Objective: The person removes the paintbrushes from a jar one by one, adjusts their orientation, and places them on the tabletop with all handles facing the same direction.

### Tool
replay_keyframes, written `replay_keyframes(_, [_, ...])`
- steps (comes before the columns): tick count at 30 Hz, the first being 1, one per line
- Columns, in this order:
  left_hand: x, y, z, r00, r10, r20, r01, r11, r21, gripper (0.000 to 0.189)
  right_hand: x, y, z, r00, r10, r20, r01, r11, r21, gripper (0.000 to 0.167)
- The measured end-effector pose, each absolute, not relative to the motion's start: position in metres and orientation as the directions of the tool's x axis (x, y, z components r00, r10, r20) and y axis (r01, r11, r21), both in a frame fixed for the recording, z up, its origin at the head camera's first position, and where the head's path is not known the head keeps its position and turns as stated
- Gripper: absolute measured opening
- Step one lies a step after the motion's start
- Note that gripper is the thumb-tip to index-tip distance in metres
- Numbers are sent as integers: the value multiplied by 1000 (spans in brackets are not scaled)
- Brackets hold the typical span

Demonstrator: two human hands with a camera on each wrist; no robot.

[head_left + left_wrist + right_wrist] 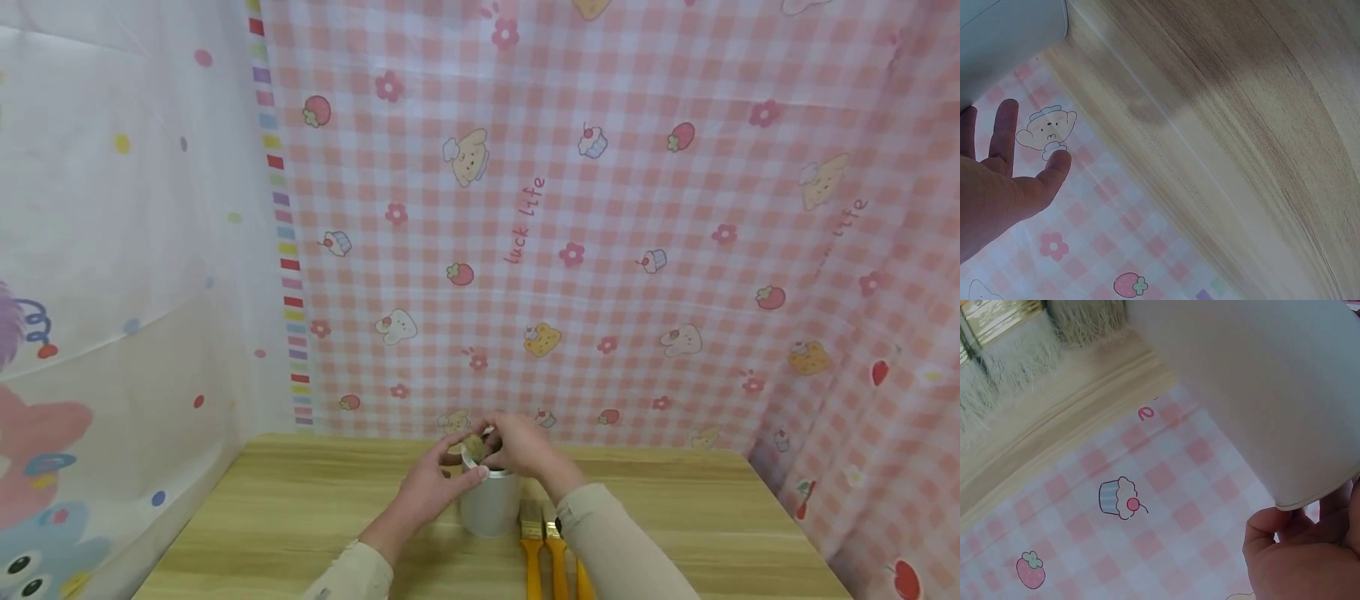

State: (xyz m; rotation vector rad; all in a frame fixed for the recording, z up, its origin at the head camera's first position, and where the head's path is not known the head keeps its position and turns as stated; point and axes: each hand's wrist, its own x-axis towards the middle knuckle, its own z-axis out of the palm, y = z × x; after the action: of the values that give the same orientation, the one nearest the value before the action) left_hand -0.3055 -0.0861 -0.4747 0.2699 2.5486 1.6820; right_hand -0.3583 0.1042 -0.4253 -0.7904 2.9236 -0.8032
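A pale grey cylindrical can [489, 506] stands upright on the table with both hands at its open top. My left hand [431, 485] holds the can by its rim, thumb on the near side and index finger reaching over the top. Two of its other fingers extend free in the left wrist view. From the right, my right hand [521, 447] reaches over the mouth with bent fingers, pinching a small olive-brown clump [474, 448] at the rim. Exactly what the clump is I cannot tell. The right wrist view shows bent fingers [1266, 528] at the can's edge.
Several brushes with yellow handles [533, 571] lie on the wooden table [315, 508] right of the can, partly under the right sleeve [611, 542]. Pale bristles [1082, 322] point toward the can. A pink checked cloth [420, 250] hangs close behind.
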Motion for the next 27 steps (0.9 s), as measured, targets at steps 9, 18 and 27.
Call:
replay_keyframes(9, [-306, -86, -474, -982, 185, 40, 112, 398, 911, 79, -360, 123, -413, -872, -467, 145, -429, 589, -685, 57])
replay_keyframes(18, [-306, -86, -476, -982, 171, 79, 143, 406, 902, 74, -362, 206, -374, -975, -18, 220, -220, 116, -968, 81])
replay_keyframes(27, [-304, -84, -475, -983, 165, 87, 146, 391, 909, 76, -336, 340, -421, -991, -96, -89, 50, 351, -935, 88])
